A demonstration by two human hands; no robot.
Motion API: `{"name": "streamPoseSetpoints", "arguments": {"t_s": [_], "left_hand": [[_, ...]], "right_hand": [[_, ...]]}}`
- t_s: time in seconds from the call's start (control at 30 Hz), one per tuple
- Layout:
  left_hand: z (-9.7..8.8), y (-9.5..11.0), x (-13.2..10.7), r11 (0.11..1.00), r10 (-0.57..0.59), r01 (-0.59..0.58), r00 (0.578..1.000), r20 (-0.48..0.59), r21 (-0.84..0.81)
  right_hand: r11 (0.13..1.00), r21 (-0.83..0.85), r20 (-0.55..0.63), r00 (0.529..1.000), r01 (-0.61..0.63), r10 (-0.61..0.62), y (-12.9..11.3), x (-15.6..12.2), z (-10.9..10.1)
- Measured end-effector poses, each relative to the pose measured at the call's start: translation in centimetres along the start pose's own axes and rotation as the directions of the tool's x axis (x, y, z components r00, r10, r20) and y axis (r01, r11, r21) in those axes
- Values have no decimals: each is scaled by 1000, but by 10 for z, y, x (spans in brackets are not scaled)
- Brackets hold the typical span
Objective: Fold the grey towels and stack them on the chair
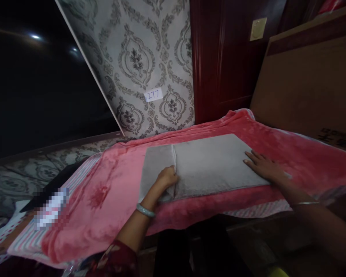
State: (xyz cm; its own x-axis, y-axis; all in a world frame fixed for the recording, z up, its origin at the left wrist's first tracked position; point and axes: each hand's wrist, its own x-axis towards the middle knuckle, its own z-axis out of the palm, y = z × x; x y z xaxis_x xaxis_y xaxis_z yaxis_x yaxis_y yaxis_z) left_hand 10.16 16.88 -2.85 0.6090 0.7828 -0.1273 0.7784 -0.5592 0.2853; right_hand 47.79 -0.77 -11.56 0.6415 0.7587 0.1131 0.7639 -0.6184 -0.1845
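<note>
A white paper label bears the handwritten number "277", low on the patterned wall, toward its right edge. Dark print low on the cardboard box is unreadable.

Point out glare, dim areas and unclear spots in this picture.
Head view: glare spots on the black screen; head view: the lower right is dim, the right forearm in shadow; head view: a pixelated patch hides detail at lower left; head view: the gray fabric is softly lit, without glare.
</note>
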Motion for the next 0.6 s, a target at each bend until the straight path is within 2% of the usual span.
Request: {"name": "streamPoseSetpoints", "arguments": {"t_s": [0.07, 0.13, 0.23, 0.27, 0.33, 0.43, 0.47, 0.53, 0.6], "left_hand": [[-3, 1, -6, 1000, 28, -28, 1000, -5, 1], [-1, 3, -15, 998, 55, -55, 998, -19, -2], [9, 7, -28, 992, 115, -121, 988, -103, -47], [13, 7, -32, 984, 143, -156, 980, -138, -85], [17, 2, -36, 949, 202, -246, 954, -221, -197], [11, -25, -35, 869, 203, -361, 883, -423, -338], [6, -39, -34, 854, 161, -374, 851, -501, -361], [-3, -72, -33, 848, 11, -331, 792, -611, -414], [-6, -105, -34, 798, -209, -233, 758, -618, -556]], "right_hand": [[1000, 8, -24, 1000, -15, 16, -1, 0, -2], [1000, 19, -120, 993, 6, -3, -11, -1, -7], [971, 133, -319, 936, 199, -148, -50, -8, -13], [934, 215, -337, 919, 284, -202, -70, -11, -14], [839, 409, -270, 926, 358, -263, -116, -20, -14], [713, 620, -79, 931, 326, -357, -187, -35, -9], [696, 655, -24, 928, 295, -371, -207, -39, -8], [721, 651, 77, 924, 238, -374, -239, -42, -8], [756, 620, 128, 924, 209, -360, -262, -40, -10]]}}
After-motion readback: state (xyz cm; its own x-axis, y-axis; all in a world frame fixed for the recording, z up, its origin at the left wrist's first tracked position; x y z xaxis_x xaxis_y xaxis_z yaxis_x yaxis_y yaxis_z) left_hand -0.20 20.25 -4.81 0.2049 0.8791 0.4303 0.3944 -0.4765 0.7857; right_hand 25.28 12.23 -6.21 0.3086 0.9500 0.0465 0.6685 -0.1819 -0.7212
